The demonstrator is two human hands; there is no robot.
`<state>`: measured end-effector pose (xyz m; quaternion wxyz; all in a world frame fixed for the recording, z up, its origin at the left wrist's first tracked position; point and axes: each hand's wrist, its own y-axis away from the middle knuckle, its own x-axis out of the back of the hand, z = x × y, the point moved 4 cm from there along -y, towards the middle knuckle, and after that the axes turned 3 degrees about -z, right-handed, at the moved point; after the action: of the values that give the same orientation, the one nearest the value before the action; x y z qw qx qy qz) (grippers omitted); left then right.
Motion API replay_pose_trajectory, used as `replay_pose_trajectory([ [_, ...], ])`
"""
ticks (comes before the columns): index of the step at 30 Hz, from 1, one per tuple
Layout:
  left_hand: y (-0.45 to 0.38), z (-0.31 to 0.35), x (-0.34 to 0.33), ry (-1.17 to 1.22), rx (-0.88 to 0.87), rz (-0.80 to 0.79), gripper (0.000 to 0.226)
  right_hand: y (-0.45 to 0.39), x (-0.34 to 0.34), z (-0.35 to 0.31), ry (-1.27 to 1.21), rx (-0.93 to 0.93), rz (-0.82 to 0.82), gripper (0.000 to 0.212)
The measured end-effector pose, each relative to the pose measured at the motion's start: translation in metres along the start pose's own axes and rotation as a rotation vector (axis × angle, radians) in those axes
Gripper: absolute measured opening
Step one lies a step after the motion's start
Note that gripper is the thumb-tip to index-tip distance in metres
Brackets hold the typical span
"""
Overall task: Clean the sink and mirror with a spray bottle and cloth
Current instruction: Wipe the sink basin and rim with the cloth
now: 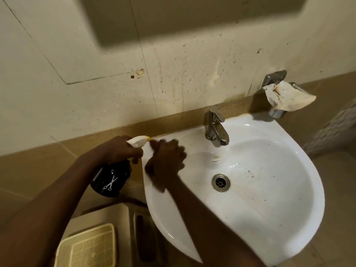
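Overhead, at a wall-mounted washbasin: a person works with both bare hands at the basin's left rim.
Left hand: the left hand (120, 149) is wrapped tight around the neck of a black spray bottle (110, 179), fingers at the white trigger head, whose nozzle points right toward the other hand; the bottle carries a white scissors mark and hangs off the sink's left edge, over the brown tiles.
Right hand: the right hand (165, 162) rests on the back-left rim of the sink (269, 218), fingers curled downward; it is motion-blurred, and whether it holds anything cannot be told.
Sink: white ceramic, rounded, with dark specks and a small rusty smear scattered in the bowl near the metal drain (220, 182).
Tap: a chrome single-lever tap (215, 128) stands at the back of the basin, spout over the bowl.
Cloth: a stained whitish cloth (289, 97) is draped over a chrome wall fitting (274, 78) above the sink's back-right corner, well apart from both hands.
Wall: cream surface (192, 64), heavily spotted and streaked above the tap, with a brown tiled band (34, 170) below.
Mirror: only a dim rectangular edge (183, 14) shows at the top of the view; no reflection can be made out.
Below left: a beige plastic bin (86, 247) with a mesh-pattern lid stands under the bottle.
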<state>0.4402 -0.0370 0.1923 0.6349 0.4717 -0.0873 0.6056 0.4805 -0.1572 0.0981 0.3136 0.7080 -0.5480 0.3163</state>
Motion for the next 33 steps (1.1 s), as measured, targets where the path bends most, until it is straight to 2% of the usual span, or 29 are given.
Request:
replay_pose_trajectory([
  [2, -0.003, -0.001, -0.005, -0.004, 0.012, 0.015, 0.047, -0.039, 0.015, 0.013, 0.073, -0.074, 0.008, 0.047],
  [4, -0.006, -0.005, -0.009, 0.001, 0.01, 0.036, 0.033, -0.049, 0.017, 0.023, 0.108, -0.052, 0.007, 0.041],
  [6, -0.01, -0.009, -0.01, 0.022, 0.022, 0.039, 0.018, -0.023, 0.006, 0.024, -0.027, -0.028, -0.083, 0.043],
  [8, -0.014, -0.003, -0.01, 0.01, 0.029, 0.013, 0.027, 0.012, -0.003, 0.019, -0.05, 0.118, -0.122, 0.035],
  [10, -0.021, 0.014, -0.011, -0.005, 0.032, -0.012, 0.04, 0.025, -0.003, 0.019, -0.048, 0.201, -0.095, 0.032],
  [11, -0.025, 0.025, -0.014, -0.004, 0.026, -0.024, 0.04, 0.023, -0.001, 0.021, -0.069, 0.198, -0.089, 0.033],
  [15, -0.047, 0.065, -0.029, -0.071, 0.045, -0.105, 0.011, 0.016, -0.006, 0.026, -0.125, 0.13, -0.101, 0.026],
  [17, -0.054, 0.081, -0.035, -0.094, 0.037, -0.137, 0.015, 0.018, -0.008, 0.032, -0.252, 0.023, -0.122, 0.035],
  [19, -0.061, 0.089, -0.04, -0.089, 0.022, -0.141, 0.017, 0.017, -0.007, 0.034, -0.304, 0.0, -0.164, 0.048],
  [21, -0.063, 0.092, -0.04, -0.075, 0.002, -0.108, 0.016, 0.011, 0.003, 0.035, -0.248, 0.052, -0.204, 0.055],
  [23, -0.063, 0.09, -0.037, -0.044, -0.004, -0.06, 0.019, -0.009, 0.024, 0.043, -0.031, 0.121, -0.107, 0.055],
  [25, -0.06, 0.085, -0.033, 0.006, -0.009, -0.03, 0.018, -0.042, 0.043, 0.052, 0.19, 0.152, 0.047, 0.043],
  [28, -0.056, 0.076, -0.031, 0.015, 0.011, -0.077, 0.02, -0.079, 0.047, 0.056, 0.278, 0.123, 0.117, 0.023],
  [30, -0.049, 0.07, -0.035, -0.017, 0.043, -0.115, 0.017, -0.081, 0.045, 0.055, 0.286, 0.229, 0.131, 0.02],
  [31, -0.047, 0.067, -0.038, -0.028, 0.056, -0.135, 0.017, -0.077, 0.042, 0.059, 0.289, 0.344, 0.091, 0.023],
  [33, -0.043, 0.063, -0.046, -0.019, 0.098, -0.193, 0.016, -0.064, 0.044, 0.069, 0.321, 0.604, -0.084, 0.034],
])
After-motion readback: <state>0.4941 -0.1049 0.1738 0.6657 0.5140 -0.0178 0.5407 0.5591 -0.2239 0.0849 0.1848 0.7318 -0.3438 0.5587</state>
